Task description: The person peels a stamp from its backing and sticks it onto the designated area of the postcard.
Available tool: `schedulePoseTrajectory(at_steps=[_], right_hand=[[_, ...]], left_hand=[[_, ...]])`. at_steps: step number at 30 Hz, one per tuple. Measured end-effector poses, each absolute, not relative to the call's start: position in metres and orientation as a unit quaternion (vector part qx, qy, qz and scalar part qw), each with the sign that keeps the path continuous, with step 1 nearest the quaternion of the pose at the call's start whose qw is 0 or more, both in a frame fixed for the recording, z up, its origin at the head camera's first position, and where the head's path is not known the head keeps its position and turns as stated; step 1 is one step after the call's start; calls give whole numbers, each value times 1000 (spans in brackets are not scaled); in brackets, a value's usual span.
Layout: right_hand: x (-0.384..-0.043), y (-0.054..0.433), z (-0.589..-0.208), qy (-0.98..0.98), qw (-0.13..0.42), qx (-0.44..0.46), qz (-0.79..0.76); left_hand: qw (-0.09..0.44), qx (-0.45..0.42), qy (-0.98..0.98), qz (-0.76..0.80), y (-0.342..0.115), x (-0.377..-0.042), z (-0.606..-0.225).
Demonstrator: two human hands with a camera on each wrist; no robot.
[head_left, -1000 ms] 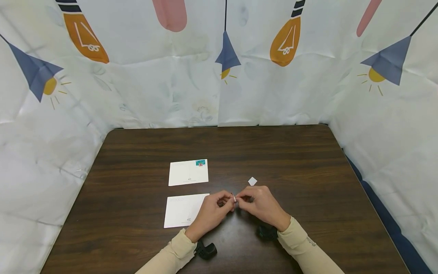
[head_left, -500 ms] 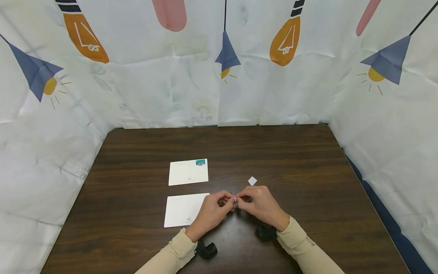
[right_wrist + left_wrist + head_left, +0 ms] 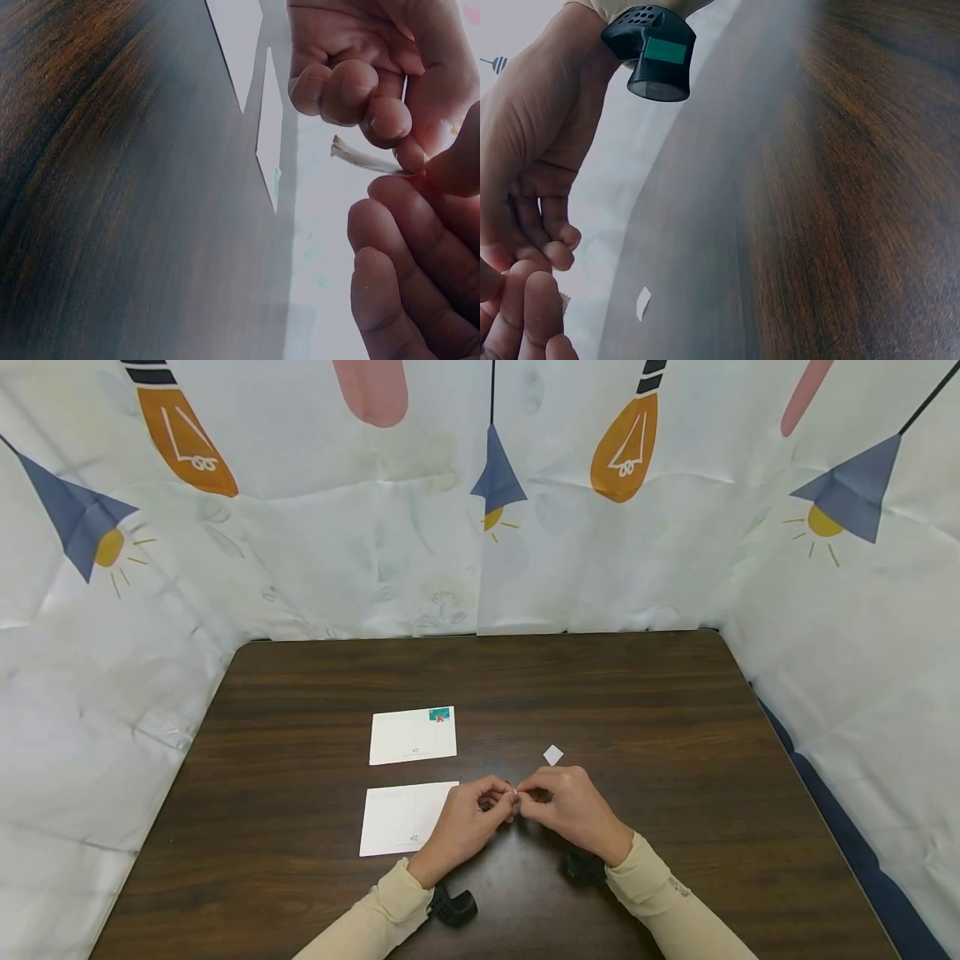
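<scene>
In the head view both hands meet fingertip to fingertip over the table, just right of the lower postcard. My left hand (image 3: 467,820) pinches a small stamp between thumb and fingers, and my right hand (image 3: 573,808) pinches its other side. Edge-on in the right wrist view, the stamp (image 3: 366,159) looks like a thin, pale, curved strip. Its serrated edge peeks out past the fingers in the left wrist view; the fingers hide most of it. The lower white postcard (image 3: 401,820) lies partly behind the left hand. Above it lies another postcard (image 3: 408,740) bearing a teal stamp (image 3: 439,715) at its top right corner.
A small white paper square (image 3: 552,755) lies turned like a diamond on the dark wooden table (image 3: 637,710), just beyond the right hand. Black camera mounts (image 3: 453,908) sit at both wrists, low over the table. White printed cloth (image 3: 360,560) hangs around the table's far and side edges.
The pale edge of the stamp between the fingertips shows slightly less than before. Both hands stay almost in place; postcards and paper square lie where they were.
</scene>
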State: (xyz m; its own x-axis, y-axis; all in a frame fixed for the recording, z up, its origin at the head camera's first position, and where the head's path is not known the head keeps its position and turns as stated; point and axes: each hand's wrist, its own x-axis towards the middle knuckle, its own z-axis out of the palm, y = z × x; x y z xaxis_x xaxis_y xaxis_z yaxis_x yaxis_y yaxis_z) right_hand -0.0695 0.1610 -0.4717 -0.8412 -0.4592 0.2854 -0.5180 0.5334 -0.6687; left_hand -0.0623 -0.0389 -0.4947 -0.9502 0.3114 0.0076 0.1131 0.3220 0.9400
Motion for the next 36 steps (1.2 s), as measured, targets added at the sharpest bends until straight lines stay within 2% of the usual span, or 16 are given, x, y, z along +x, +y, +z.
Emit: schedulePoseTrajectory(at_steps=[36], right_hand=[[-74,168,-475,-870,67,254,417]], left_hand=[[95,131,801,577,-40,-61,-496]])
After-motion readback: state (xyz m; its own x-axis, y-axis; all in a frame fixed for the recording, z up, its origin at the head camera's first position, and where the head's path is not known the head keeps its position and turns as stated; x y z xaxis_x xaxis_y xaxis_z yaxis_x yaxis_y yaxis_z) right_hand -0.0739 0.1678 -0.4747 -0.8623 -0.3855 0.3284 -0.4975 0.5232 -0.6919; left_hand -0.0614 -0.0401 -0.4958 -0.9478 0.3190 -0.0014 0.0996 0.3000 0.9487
